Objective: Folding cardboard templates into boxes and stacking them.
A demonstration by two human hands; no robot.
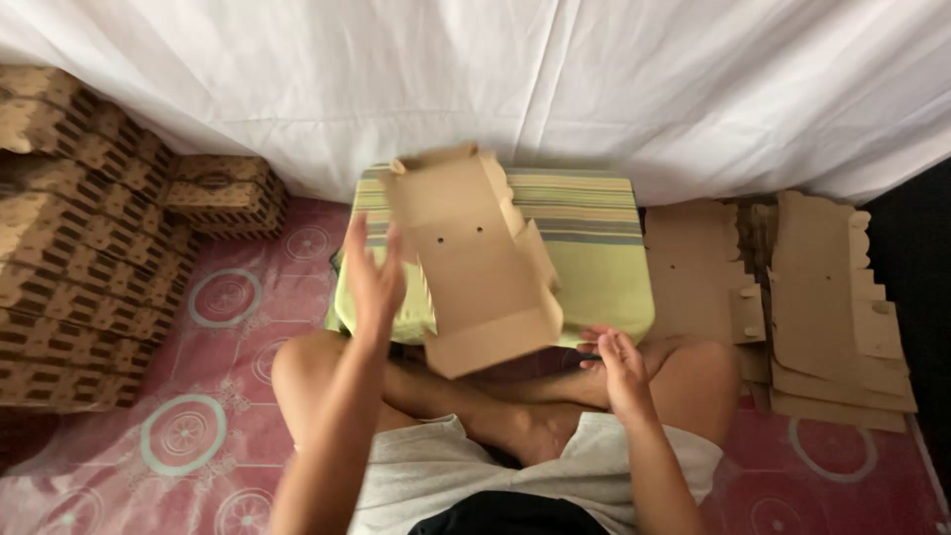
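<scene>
A brown cardboard box blank [474,260], partly folded with its side flaps up, hangs tilted over a yellow-green striped cushion [598,260]. My left hand [373,280] is raised beside the blank's left edge with fingers spread; whether it touches the cardboard is unclear. My right hand [619,364] sits low near the blank's bottom right corner, fingers curled loosely, holding nothing that I can see. My crossed bare legs lie below the cushion.
Stacks of folded patterned brown boxes [84,238] fill the left side. Flat unfolded cardboard blanks [832,307] are piled on the right. A white sheet [555,89] hangs behind. The floor mat [188,436] is pink with circle patterns.
</scene>
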